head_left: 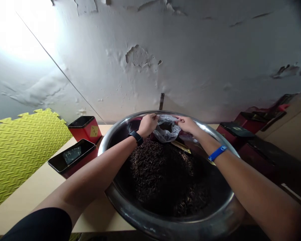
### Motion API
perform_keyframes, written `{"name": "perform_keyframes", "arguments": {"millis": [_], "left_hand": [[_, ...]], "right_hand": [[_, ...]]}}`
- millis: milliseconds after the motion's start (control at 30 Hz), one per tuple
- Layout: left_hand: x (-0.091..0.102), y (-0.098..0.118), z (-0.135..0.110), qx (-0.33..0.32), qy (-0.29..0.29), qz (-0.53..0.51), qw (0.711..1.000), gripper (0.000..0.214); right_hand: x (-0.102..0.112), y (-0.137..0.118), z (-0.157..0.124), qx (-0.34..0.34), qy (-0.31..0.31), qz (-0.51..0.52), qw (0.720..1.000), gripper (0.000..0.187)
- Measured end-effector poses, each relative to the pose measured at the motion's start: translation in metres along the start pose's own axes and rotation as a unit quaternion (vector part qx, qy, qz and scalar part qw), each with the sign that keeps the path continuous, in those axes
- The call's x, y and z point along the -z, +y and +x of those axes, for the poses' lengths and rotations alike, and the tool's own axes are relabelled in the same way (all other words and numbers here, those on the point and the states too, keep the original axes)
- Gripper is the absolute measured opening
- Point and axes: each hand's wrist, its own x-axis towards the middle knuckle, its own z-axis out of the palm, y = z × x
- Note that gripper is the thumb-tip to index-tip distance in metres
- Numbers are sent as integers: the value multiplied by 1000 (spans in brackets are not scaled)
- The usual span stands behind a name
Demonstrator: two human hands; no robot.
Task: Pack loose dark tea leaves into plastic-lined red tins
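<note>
Two bare forearms reach forward from the bottom of the view, a dark sleeve at the lower left. They meet over a wide stainless steel basin with a shiny rim. The left hand and the right hand hold a crumpled clear plastic bag near the far side of the basin, its mouth showing a dark opening. The left fingers are pressed together, pinching the bag's upper edge, and the right fingers pinch the edge beside them; the fingertips are partly hidden in the folds. A black wristband circles the left wrist, and a blue wristband circles the right.

Below the hands, a mound of dry, dark loose tea leaves fills the middle of the basin. A flat gold-coloured strip lies just under the bag.

The basin sits on a pale tabletop. To its left stand a red tin with a yellow label and a red tin with a glossy black top. To the right are dark red tins. Farther left lies a yellow-green foam mat. Behind everything rises a white wall with peeling, blistered paint.
</note>
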Motion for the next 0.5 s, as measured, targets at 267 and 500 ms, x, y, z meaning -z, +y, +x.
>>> {"name": "perform_keyframes", "arguments": {"millis": [267, 500], "left_hand": [[-10, -12, 9, 28, 22, -39, 999, 34], [-10, -16, 13, 60, 49, -45, 996, 27]], "right_hand": [[-20, 17, 17, -113, -34, 132, 984, 31], [-12, 22, 16, -81, -43, 157, 983, 17]]}}
